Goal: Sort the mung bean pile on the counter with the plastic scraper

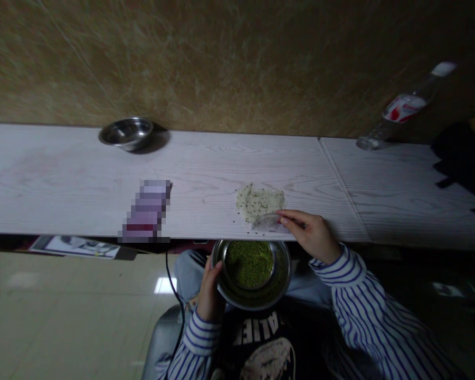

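My left hand grips the left rim of a steel bowl, which is held just below the counter's front edge. Green mung beans cover the bottom of the bowl. Above it on the counter lies a loose heap of white rice grains mixed with scattered green beans. With thumb and fingers closed, my right hand pinches a clear, thin plastic piece that rests at the heap's near edge. The exact kind of that plastic piece is hard to make out.
An upright clear bottle with a red and white label stands by the wall at right, near a dark bag-like item. A second steel bowl sits at back left. A blurred-out phone-like object lies near the front edge, above a black cable.
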`<state>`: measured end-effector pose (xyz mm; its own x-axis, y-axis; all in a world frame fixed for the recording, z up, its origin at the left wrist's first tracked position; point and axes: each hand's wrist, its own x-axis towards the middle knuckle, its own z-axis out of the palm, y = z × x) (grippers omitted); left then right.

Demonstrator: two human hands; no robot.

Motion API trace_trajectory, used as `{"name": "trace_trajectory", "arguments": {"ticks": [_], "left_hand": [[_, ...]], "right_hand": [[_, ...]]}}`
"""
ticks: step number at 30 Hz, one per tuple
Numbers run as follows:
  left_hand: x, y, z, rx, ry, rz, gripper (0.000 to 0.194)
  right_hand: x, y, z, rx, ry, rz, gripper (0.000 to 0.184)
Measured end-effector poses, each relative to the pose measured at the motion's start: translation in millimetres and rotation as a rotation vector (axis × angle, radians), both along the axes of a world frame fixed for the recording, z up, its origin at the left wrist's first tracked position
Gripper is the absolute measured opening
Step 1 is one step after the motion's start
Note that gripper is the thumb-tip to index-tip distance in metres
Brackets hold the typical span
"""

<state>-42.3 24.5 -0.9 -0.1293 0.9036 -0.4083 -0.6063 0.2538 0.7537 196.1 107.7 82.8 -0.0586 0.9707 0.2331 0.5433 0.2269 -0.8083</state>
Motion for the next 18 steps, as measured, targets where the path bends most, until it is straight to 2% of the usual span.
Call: {"name": "trace_trajectory", "arguments": {"ticks": [7, 11, 15, 18], "left_hand": [[0.1, 0.3, -0.1, 0.003, 0.022, -0.003, 0.044], [2.3, 0.7, 1.6, 0.003, 0.021, -0.005, 0.045], [5.4, 1.7, 4.2, 0.024, -0.01, -0.02, 0.048], [6.2, 2.0, 5.6, 0.026, -0.004, -0.019, 0.047]], "right_hand": [[11.3, 4.7, -1.7, 0.035, 0.009, -0.088, 0.027], [7.5, 1.3, 3.2, 0.048, 0.004, -0.044, 0.025], [-2.0, 3.4, 0.9, 0.071, -0.02, 0.017, 0.025], [-4.6, 8.8, -3.4, 0.079, -0.019, -0.011, 0.026]]}}
